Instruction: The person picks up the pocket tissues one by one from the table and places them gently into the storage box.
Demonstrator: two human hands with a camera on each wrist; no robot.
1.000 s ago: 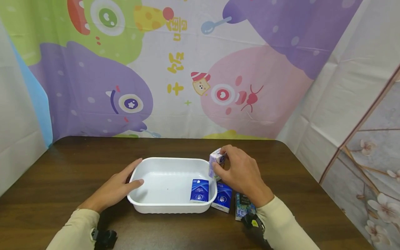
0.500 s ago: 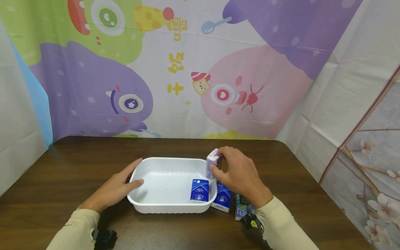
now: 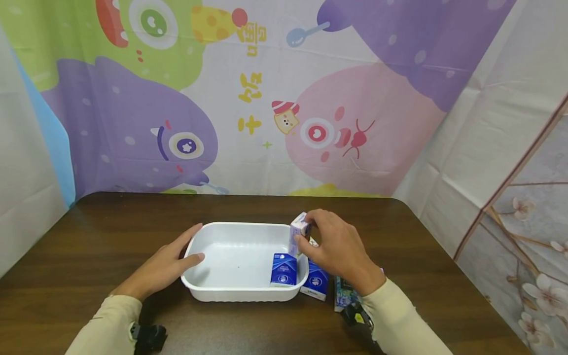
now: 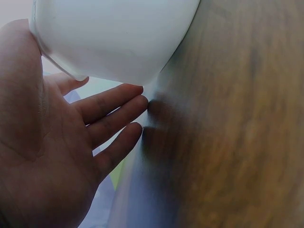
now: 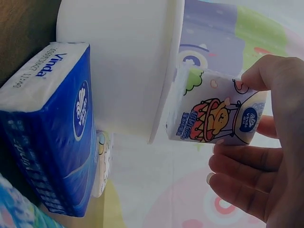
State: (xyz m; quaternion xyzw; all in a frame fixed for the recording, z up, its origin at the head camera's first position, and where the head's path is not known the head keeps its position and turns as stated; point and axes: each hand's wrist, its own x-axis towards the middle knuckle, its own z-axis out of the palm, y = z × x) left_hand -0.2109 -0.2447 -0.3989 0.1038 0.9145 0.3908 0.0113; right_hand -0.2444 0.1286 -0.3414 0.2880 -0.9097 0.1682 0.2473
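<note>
My right hand [image 3: 339, 246] pinches a small pale purple tissue pack [image 3: 296, 236] between thumb and fingers, upright above the tray's right rim. In the right wrist view that tissue pack [image 5: 202, 109] shows a cartoon bear and a Vinda logo. My left hand [image 3: 164, 266] rests at the left end of the white tray [image 3: 241, 295], thumb over the rim. Its other fingers [image 4: 114, 118] lie outside the wall, spread and fairly straight in the left wrist view. Inside the tray, at the right, lies a blue tissue pack [image 3: 284, 269].
Just right of the tray lies another blue tissue pack [image 3: 316, 282]. A dark floral pack [image 3: 343, 295] sits beside it, partly hidden by my right wrist. Behind the blue one, the right wrist view shows a pale cartoon pack [image 5: 103, 164]. A cartoon cloth [image 3: 248, 162] hangs behind the brown table [image 3: 239, 330].
My right hand has moved a little to the left with the pale purple tissue pack, bringing it over the tray's right rim. The left hand and the tray have stayed in place.
</note>
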